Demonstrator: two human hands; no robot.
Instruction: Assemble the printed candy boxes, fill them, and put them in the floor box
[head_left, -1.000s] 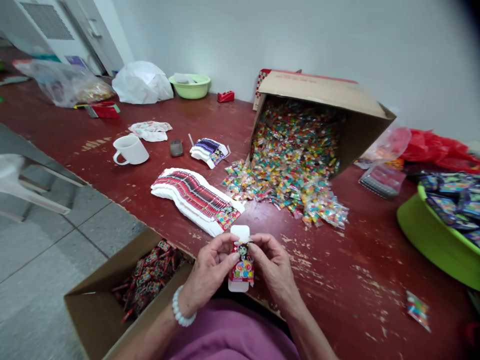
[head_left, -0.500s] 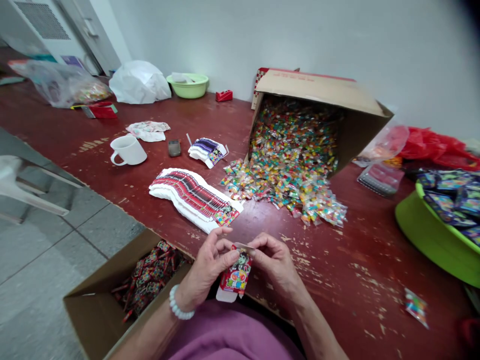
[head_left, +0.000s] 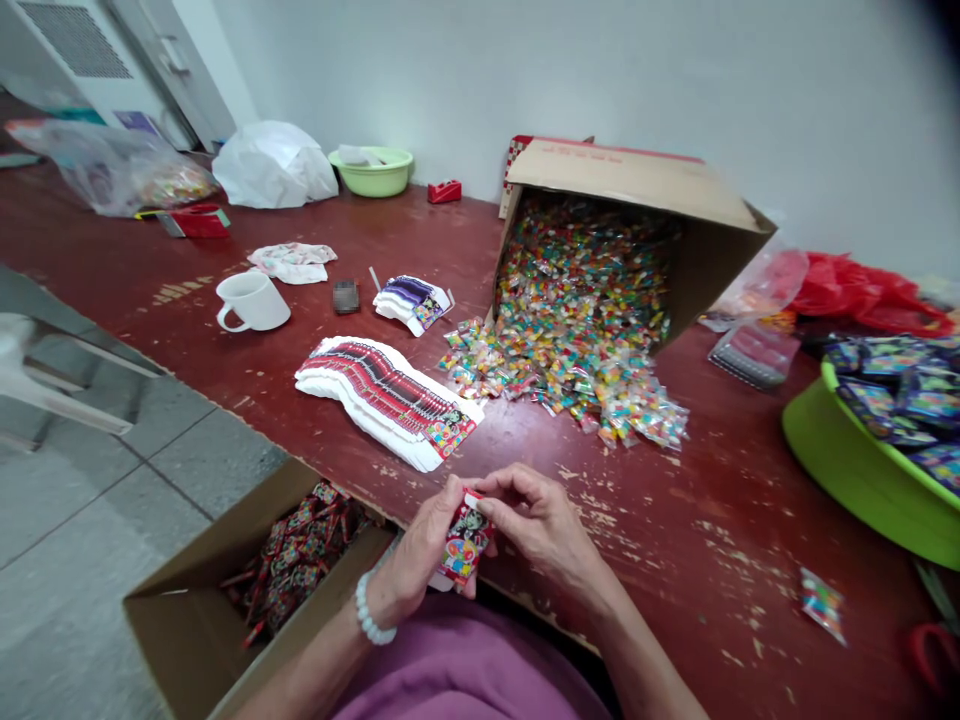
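- Tucked deeper into the left hand than in the earlier frames, the small red box had shifted in the head view; its upper white flap, raised at first, was now folded down.
- Left hand: partly closed, thumb side along the box, fingertips behind it; right hand: thumb and index finger pinched at the box's top end, other fingers curled.
- The box was held tilted just over the near edge of the desk; a white flap showed at its lower end.
- Between that edge and the tipped carton lay the fanned red flat boxes; candy packets spilled from the carton, which stood by the far edge.
- Below the near edge, leftward, an open carton held red filled boxes; the green basin stood toward the right.
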